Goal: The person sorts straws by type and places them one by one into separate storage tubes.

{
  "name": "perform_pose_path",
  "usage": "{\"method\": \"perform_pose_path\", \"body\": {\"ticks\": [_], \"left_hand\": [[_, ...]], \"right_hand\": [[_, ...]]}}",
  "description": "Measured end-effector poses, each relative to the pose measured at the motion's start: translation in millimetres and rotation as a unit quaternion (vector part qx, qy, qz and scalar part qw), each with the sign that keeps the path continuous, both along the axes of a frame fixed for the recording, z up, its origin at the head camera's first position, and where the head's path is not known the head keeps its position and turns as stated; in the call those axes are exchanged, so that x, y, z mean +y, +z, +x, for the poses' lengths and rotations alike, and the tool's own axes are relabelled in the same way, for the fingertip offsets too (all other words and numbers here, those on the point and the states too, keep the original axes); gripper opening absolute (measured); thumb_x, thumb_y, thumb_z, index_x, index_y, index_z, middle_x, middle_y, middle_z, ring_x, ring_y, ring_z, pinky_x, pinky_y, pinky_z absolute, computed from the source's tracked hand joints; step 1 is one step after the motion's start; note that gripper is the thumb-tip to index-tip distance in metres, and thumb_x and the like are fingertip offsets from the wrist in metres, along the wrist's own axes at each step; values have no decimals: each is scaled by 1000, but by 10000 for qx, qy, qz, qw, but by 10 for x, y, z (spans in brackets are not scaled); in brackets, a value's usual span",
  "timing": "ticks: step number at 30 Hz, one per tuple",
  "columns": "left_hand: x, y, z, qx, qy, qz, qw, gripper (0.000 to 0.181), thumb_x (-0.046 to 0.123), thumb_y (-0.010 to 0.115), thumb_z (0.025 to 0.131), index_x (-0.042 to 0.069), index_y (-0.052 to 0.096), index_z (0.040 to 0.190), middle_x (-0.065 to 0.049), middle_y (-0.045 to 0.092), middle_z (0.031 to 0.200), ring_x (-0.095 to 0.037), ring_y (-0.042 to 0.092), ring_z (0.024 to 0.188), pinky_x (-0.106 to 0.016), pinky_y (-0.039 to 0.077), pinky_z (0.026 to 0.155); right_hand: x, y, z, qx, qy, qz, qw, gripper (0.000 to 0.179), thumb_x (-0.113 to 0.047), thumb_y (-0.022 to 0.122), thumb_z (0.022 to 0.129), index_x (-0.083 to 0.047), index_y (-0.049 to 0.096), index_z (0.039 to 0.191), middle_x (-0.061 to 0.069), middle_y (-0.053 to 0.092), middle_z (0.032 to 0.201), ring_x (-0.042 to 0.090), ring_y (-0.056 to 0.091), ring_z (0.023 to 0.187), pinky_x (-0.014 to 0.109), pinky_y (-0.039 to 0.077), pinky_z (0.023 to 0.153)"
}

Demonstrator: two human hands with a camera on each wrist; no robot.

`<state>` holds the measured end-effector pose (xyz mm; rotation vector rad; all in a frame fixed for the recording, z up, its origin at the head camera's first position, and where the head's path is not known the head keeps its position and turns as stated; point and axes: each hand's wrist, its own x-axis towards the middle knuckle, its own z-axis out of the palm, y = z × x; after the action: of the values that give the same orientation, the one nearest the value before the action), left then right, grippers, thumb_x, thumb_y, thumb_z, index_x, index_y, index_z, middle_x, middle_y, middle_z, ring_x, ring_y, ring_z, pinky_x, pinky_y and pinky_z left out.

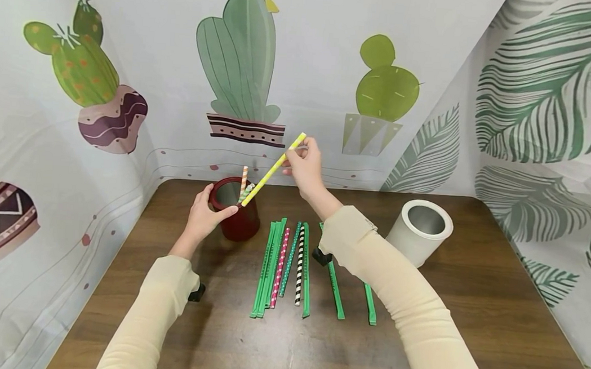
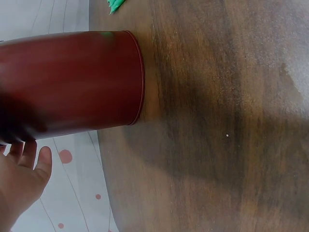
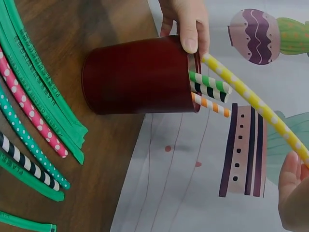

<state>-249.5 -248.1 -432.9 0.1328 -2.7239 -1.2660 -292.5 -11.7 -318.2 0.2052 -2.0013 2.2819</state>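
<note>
Your right fingers pinch the yellow dotted straw, left fingers grip the red canister, so I'd just angle it in steeper.

Arms extended fwd; L hand lower, grip wide; R hand higher, prob. thumb-index pinch.

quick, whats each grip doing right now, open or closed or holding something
Left grip: holding the red cup at its rim.
Right grip: pinching the yellow straw near its upper end.
</note>
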Motion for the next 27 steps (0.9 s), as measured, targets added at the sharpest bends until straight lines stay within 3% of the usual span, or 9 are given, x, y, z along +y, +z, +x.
{"method": "perform_pose_path", "body": {"ticks": [4, 7, 15, 18, 27], "left_hand": [[-3, 5, -6, 38, -33, -3, 10000, 98, 50, 69, 69, 9, 17, 141, -16, 25, 141, -32, 27, 128, -50, 29, 100], [-8, 4, -6, 77, -34, -8, 10000, 97, 49, 69, 69, 8, 18, 141, -16, 25, 141, -32, 26, 128, -50, 28, 100], [-9, 7, 0, 88, -6, -6, 10000, 96, 47, 69, 69, 8, 19, 141, -16, 26, 141, -32, 27, 128, -50, 29, 100], [-3, 11, 5, 104, 9, -17, 9999, 95, 47, 69, 69, 8, 20, 141, -16, 27, 140, -32, 28, 128, -49, 29, 100], [17, 29, 24, 38, -9, 5, 10000, 95, 47, 68, 70, 9, 17, 141, -17, 25, 141, -32, 27, 128, -49, 29, 100]], "right_hand": [[-54, -34, -15, 67, -114, 123, 9998, 15, -1, 47, 84, -6, 42, 98, 4, 51, 75, 37, 60, 77, 32, 52, 56], [-94, -58, -20, 146, -135, 285, 9994, 16, -2, 48, 85, -5, 43, 99, 4, 50, 76, 35, 61, 79, 28, 51, 54], [-203, -125, -11, 237, 128, 543, 9982, 14, -4, 49, 87, -2, 44, 100, 11, 53, 81, 10, 57, 63, 19, 47, 51], [-244, -158, -6, 190, 235, 667, 9973, 13, -6, 49, 87, -2, 45, 99, 15, 54, 84, 8, 55, 62, 19, 46, 50], [-319, -312, -16, -137, 473, 809, 9955, 11, -8, 50, 87, -3, 48, 97, 10, 56, 81, 31, 60, 76, 23, 49, 51]]}}
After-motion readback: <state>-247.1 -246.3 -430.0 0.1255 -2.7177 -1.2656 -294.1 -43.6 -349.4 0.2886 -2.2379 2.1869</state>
